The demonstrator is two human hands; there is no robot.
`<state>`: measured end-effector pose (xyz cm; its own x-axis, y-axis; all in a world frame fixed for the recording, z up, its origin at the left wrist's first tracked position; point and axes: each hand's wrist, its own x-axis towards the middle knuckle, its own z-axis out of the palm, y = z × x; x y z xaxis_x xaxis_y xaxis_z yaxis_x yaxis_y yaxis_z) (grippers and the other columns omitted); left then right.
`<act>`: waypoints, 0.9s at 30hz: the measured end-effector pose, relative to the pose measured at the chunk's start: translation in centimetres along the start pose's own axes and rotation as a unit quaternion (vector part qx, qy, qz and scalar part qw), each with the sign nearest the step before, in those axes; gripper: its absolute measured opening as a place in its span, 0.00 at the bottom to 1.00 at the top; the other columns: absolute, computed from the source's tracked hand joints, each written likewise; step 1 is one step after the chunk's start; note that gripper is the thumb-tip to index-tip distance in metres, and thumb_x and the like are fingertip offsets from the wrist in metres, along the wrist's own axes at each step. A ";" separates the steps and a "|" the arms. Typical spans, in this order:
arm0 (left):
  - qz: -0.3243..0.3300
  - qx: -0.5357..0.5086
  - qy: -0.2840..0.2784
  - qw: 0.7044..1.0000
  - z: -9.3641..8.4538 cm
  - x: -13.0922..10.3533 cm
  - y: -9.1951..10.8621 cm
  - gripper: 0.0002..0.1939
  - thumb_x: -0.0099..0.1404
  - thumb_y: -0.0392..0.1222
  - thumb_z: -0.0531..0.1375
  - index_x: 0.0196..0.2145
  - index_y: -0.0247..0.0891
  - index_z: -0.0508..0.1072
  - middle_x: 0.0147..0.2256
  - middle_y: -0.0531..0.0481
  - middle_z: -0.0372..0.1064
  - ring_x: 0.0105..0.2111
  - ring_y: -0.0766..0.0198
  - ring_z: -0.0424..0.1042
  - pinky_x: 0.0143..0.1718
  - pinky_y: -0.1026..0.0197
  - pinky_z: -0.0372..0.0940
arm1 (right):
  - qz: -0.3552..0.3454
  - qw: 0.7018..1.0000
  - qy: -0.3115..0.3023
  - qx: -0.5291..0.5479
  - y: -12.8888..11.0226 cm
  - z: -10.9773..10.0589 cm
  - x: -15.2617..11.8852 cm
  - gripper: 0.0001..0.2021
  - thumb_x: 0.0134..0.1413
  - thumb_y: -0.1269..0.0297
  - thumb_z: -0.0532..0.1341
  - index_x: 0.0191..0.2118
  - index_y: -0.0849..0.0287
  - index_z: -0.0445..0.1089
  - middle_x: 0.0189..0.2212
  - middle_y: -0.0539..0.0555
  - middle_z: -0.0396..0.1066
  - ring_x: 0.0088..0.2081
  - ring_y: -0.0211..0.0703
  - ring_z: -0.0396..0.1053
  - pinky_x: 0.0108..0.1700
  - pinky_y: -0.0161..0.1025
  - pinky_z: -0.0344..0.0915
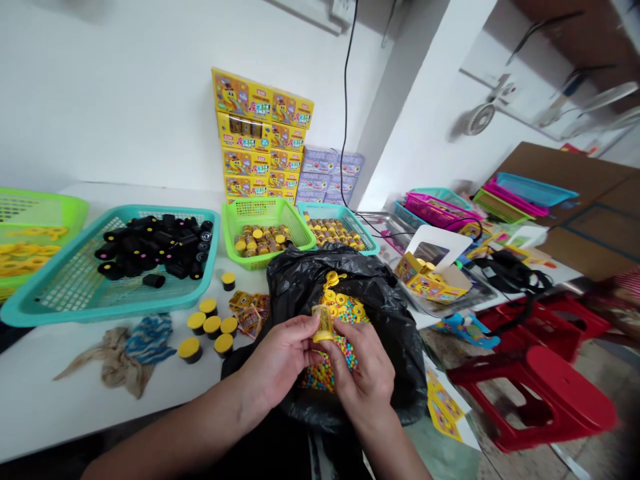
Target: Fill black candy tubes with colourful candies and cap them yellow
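Between both hands, above an opened black plastic bag (400,347), is a small cup with a yellow printed label (324,325). My left hand (280,353) pinches its left side with the thumb and fingers. My right hand (363,367) closes on it from the right, thumb near its lower end. Beneath them the bag holds many tiny multicoloured candy balls (325,373) and several yellow plastic rings (345,303). Just left of the bag lie printed labels (250,313). Several black cups with yellow lids (211,325) stand farther left. My fingers cover part of the held cup.
A teal basket (45,293) holds black cups. Green (240,257) and light-blue baskets (370,241) hold labelled cups. Yellow printed boxes (260,140) are stacked by the wall. Cloths (125,360) lie at left; a red stool (550,387) stands right. A black cable (345,100) hangs behind.
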<state>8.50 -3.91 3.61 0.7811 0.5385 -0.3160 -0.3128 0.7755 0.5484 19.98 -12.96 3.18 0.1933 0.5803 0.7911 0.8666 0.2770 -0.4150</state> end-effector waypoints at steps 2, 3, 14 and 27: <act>0.004 0.007 -0.006 1.000 0.0 0.0 0.1 0.13 0.55 0.44 0.69 0.34 0.32 0.78 0.32 0.47 0.73 0.31 0.65 0.70 0.34 0.63 0.63 | 0.005 1.000 -0.007 -0.007 0.2 0.1 -0.1 0.18 0.56 0.76 0.62 0.53 0.59 0.68 0.37 0.57 0.73 0.38 0.44 0.71 0.39 0.42 0.70; 0.007 0.009 -0.010 1.000 0.0 0.1 0.1 0.14 0.55 0.45 0.69 0.35 0.32 0.78 0.32 0.46 0.73 0.31 0.65 0.70 0.34 0.62 0.63 | 0.003 1.000 -0.012 -0.010 0.2 0.2 -0.1 0.19 0.57 0.76 0.62 0.54 0.59 0.67 0.37 0.57 0.73 0.38 0.44 0.71 0.39 0.42 0.70; 0.014 -0.046 -0.020 0.999 0.8 -0.3 -0.8 0.11 0.54 0.40 0.71 0.35 0.34 0.78 0.33 0.50 0.74 0.32 0.68 0.69 0.37 0.65 0.62 | 0.018 1.000 -0.022 0.008 0.7 0.1 -0.3 0.16 0.59 0.72 0.61 0.52 0.56 0.70 0.37 0.55 0.77 0.39 0.44 0.74 0.43 0.41 0.70; 0.007 -0.010 0.008 1.000 -0.4 0.4 -0.1 0.10 0.57 0.43 0.68 0.32 0.34 0.76 0.30 0.49 0.72 0.30 0.66 0.70 0.32 0.64 0.62 | 0.061 0.994 -0.055 0.074 0.5 0.0 0.0 0.16 0.59 0.75 0.60 0.51 0.55 0.71 0.37 0.54 0.74 0.38 0.40 0.72 0.40 0.38 0.70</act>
<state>8.63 -3.65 3.07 0.7676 0.5545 -0.3214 -0.3340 0.7741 0.5378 20.38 -12.79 3.01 0.2334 0.6945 0.6806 0.7614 0.3048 -0.5721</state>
